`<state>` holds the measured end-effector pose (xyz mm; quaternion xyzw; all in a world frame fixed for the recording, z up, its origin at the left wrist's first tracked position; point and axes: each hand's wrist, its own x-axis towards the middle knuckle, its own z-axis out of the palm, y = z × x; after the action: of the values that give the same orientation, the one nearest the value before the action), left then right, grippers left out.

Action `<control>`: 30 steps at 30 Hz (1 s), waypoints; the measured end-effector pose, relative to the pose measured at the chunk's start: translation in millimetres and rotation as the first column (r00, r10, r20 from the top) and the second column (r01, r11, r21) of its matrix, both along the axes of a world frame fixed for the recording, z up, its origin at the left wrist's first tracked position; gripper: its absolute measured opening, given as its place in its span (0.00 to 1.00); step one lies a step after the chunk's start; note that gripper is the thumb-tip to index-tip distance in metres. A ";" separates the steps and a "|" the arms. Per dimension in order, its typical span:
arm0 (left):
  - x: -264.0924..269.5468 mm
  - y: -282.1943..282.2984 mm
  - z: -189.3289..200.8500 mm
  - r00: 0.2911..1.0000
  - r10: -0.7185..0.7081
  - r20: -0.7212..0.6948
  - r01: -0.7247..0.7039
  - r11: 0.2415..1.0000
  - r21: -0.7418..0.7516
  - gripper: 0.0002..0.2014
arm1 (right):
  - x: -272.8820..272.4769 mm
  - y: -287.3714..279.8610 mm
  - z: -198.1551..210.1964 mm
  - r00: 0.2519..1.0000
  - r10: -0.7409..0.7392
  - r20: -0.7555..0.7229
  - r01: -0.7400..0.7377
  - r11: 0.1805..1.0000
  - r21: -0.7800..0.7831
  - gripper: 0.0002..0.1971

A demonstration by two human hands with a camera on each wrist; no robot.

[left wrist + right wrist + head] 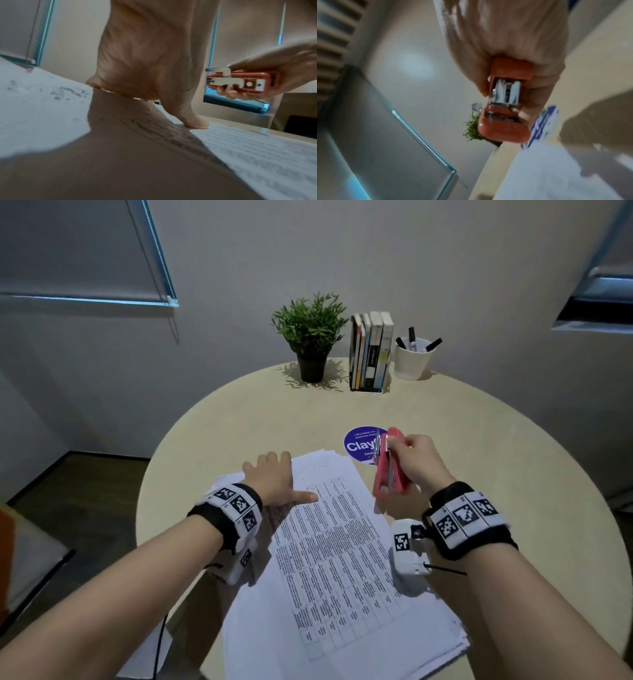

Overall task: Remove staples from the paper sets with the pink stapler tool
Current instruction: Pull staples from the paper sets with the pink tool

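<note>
Plant (310, 332), books (371, 350) and cup (412, 359) line table's (239, 419) far edge.

Round beige table (479, 474), grey walls (411, 268), lowered window blinds (68, 244)

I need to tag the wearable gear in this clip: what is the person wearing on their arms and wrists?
Both forearms are bare, without sleeves. Each wrist carries a black strap wrapped by a white band printed with square black-and-white coded markers, left and right. Under each wrist hangs a white rounded camera housing bearing another marker, and a thin black cable trails from it.

Round pale table (239, 419), stacked papers (342, 559), potted plant (311, 335), books (371, 350), pen cup (412, 359), apparently a purple sticker (358, 445).
</note>
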<state>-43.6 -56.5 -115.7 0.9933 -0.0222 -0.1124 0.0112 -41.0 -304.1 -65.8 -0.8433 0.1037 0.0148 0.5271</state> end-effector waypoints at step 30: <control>-10.0 -85.8 13.2 0.984 -0.162 0.078 0.178 0.933 -0.312 0.21 | -52.9 23.2 -55.6 0.922 -0.305 -0.237 0.386 0.705 0.595 0.22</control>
<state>-53.6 -142.3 -102.5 0.9755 -0.1261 -0.0827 0.1604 -94.0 -281.0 -121.4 -0.5799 0.2805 0.0007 0.7649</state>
